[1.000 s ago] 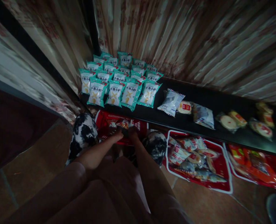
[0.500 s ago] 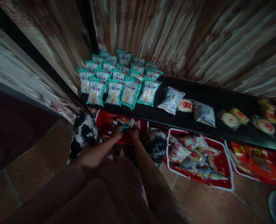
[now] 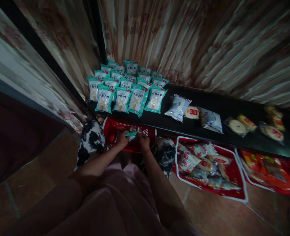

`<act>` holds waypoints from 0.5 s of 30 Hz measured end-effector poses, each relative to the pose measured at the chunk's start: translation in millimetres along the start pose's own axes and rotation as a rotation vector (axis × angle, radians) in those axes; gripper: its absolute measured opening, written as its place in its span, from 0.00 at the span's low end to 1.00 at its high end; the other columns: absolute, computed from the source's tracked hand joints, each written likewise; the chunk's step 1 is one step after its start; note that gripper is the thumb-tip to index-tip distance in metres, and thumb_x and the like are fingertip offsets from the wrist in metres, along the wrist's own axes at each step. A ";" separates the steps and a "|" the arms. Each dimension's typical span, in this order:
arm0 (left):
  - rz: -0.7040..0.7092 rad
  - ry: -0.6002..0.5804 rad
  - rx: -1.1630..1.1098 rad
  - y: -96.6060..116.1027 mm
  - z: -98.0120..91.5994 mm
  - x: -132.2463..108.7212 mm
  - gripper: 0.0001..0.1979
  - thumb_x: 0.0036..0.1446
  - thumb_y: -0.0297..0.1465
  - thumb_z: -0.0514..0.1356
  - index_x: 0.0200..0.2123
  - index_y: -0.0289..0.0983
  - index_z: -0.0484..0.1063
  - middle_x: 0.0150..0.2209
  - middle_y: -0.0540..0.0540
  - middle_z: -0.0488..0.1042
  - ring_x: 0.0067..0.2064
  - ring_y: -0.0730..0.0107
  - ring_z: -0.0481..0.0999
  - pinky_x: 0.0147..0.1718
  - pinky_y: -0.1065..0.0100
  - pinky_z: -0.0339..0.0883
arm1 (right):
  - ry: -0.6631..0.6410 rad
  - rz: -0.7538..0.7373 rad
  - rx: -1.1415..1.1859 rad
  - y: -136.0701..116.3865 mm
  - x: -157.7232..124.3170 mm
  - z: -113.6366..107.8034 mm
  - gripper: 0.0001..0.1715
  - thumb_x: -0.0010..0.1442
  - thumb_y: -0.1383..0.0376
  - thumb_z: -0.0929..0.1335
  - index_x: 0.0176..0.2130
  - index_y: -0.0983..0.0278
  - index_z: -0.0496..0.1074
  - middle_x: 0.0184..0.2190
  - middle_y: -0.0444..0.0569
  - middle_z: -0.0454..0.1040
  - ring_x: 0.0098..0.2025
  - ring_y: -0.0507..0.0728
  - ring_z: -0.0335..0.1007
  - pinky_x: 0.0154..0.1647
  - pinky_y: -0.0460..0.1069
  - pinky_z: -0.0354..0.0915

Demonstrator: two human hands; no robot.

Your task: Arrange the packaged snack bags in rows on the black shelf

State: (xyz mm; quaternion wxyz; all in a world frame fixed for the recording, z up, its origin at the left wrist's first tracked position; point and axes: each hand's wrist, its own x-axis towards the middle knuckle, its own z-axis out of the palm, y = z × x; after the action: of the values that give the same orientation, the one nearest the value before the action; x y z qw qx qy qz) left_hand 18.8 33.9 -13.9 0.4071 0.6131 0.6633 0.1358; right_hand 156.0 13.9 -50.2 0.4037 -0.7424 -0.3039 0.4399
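Between my knees, over a red basket (image 3: 148, 131), my left hand (image 3: 122, 139) and my right hand (image 3: 143, 141) grip opposite ends of a teal and white snack bag (image 3: 132, 134). The fingers of both hands are closed on its edges. Other small packets lie in that basket, mostly hidden behind my hands. Just above, on a black shelf (image 3: 157, 122), several teal and white snack bags (image 3: 136, 100) stand upright in close rows.
Along the shelf to the right lie a white and blue packet (image 3: 178, 107), a wrapped round cake (image 3: 237, 126) and other packets. A red basket with a white rim (image 3: 244, 186) holds several packets on the floor. Farther right is another basket with orange packets (image 3: 272, 167). A pleated curtain (image 3: 184, 42) hangs behind.
The teal bag has come up a little and shows more between my hands. My hands are slightly farther apart. The view has shifted slightly.
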 end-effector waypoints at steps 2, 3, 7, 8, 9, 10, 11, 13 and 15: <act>0.013 0.008 -0.011 -0.9 -5.0 0.3 0.16 0.56 0.25 0.57 0.48 0.41 0.71 0.46 0.49 0.76 0.47 0.69 0.73 0.48 0.69 0.63 | -0.007 -0.003 0.064 -3.2 -2.6 -0.1 0.25 0.49 0.46 0.66 0.30 0.65 0.75 0.19 0.44 0.73 0.27 0.54 0.71 0.29 0.46 0.65; 0.019 0.012 -0.017 -1.7 -7.1 0.7 0.15 0.57 0.26 0.57 0.48 0.42 0.71 0.46 0.49 0.76 0.47 0.69 0.74 0.48 0.69 0.63 | -0.011 -0.005 0.094 -4.6 -4.0 -0.1 0.26 0.49 0.45 0.66 0.30 0.64 0.74 0.19 0.44 0.74 0.27 0.54 0.71 0.30 0.46 0.65; 0.044 0.038 -0.037 -3.7 -13.2 2.5 0.13 0.59 0.29 0.56 0.47 0.41 0.71 0.46 0.47 0.76 0.47 0.68 0.73 0.47 0.70 0.63 | -0.042 -0.020 0.193 -8.6 -9.2 0.4 0.28 0.47 0.43 0.66 0.33 0.64 0.74 0.24 0.44 0.76 0.31 0.54 0.72 0.33 0.47 0.67; 0.045 0.048 -0.041 -3.5 -14.6 2.8 0.13 0.59 0.29 0.56 0.47 0.40 0.71 0.46 0.47 0.76 0.47 0.68 0.73 0.47 0.70 0.63 | -0.052 -0.026 0.210 -9.0 -10.3 0.7 0.29 0.47 0.43 0.66 0.34 0.65 0.74 0.26 0.45 0.77 0.32 0.55 0.72 0.34 0.47 0.67; 0.044 0.057 -0.045 -2.9 -16.0 3.2 0.12 0.60 0.29 0.55 0.47 0.40 0.72 0.45 0.46 0.76 0.46 0.68 0.73 0.46 0.70 0.63 | -0.061 -0.032 0.223 -9.1 -11.3 0.8 0.30 0.47 0.43 0.66 0.35 0.65 0.74 0.29 0.46 0.77 0.33 0.55 0.73 0.35 0.47 0.68; 0.041 0.066 -0.049 -2.1 -17.5 3.5 0.12 0.60 0.30 0.54 0.46 0.39 0.72 0.44 0.46 0.76 0.45 0.68 0.74 0.45 0.71 0.63 | -0.068 -0.037 0.230 -9.1 -12.2 0.9 0.30 0.46 0.43 0.67 0.37 0.65 0.73 0.31 0.46 0.78 0.35 0.55 0.73 0.37 0.48 0.68; 0.036 0.074 -0.052 -1.2 -19.2 3.8 0.12 0.61 0.30 0.53 0.45 0.38 0.72 0.42 0.45 0.77 0.43 0.68 0.74 0.43 0.71 0.63 | -0.073 -0.043 0.232 -8.9 -13.0 0.7 0.30 0.46 0.44 0.67 0.38 0.65 0.73 0.33 0.47 0.78 0.36 0.54 0.73 0.38 0.48 0.68; 0.025 0.088 -0.058 0.5 -23.2 4.6 0.11 0.62 0.31 0.52 0.42 0.38 0.73 0.39 0.46 0.77 0.40 0.69 0.73 0.41 0.72 0.62 | -0.084 -0.051 0.217 -8.4 -14.7 -0.5 0.30 0.46 0.45 0.67 0.40 0.64 0.73 0.35 0.47 0.78 0.38 0.55 0.73 0.40 0.48 0.68; 0.008 0.101 -0.064 1.1 -27.6 5.6 0.12 0.62 0.31 0.51 0.38 0.37 0.74 0.35 0.47 0.76 0.38 0.69 0.73 0.38 0.72 0.62 | -0.100 -0.056 0.180 -8.5 -16.9 -2.4 0.29 0.46 0.45 0.68 0.40 0.64 0.74 0.35 0.47 0.78 0.39 0.55 0.74 0.41 0.49 0.69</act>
State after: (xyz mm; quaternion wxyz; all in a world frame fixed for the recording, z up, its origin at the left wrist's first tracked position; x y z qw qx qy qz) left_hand 0.5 48.1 2.2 0.3917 0.5949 0.6759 0.1894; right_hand 150.1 3.6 -35.1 0.4653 -0.6716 -0.3037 0.4902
